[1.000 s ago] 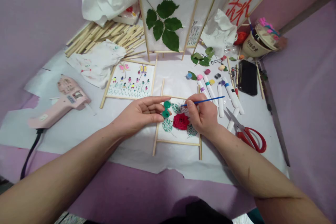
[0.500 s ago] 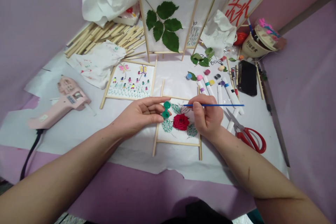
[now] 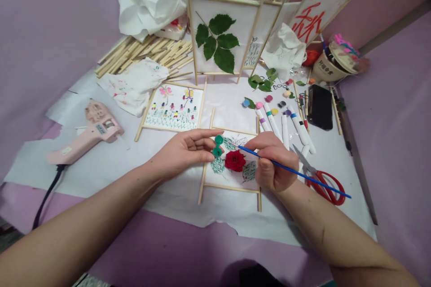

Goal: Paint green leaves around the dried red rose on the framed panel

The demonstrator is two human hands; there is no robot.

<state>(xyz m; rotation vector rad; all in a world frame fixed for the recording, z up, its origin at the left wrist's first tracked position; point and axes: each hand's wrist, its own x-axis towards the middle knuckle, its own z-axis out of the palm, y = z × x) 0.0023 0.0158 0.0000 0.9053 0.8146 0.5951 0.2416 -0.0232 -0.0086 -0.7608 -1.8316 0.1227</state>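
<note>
My left hand [image 3: 191,147] pinches a small pot of green paint [image 3: 217,150], its lid flipped up, at the left side of a wood-framed picture [image 3: 232,184]. My right hand [image 3: 276,159] is closed round a thin blue paintbrush [image 3: 296,171], its tip pointing left near the upper drawn leaves. In the middle of the picture sits a red rose [image 3: 235,161]. Around it are drawn leaves filled with green dabs; the upper right leaf [image 3: 241,140] shows mostly dark outlines. My right fingers partly cover the picture's right side.
A pink glue gun [image 3: 89,134] lies at left, by a framed painting [image 3: 173,110] and wooden sticks [image 3: 134,54]. A framed green leaf panel [image 3: 217,36] stands behind. At right lie markers [image 3: 299,128], red-handled scissors [image 3: 326,186], a phone [image 3: 319,106] and a paper cup [image 3: 328,67].
The brush has swung from level to slanting, its back end now lower right and its tip near the upper leaves. My left hand still holds the paint pot. The whole view has shifted slightly.
</note>
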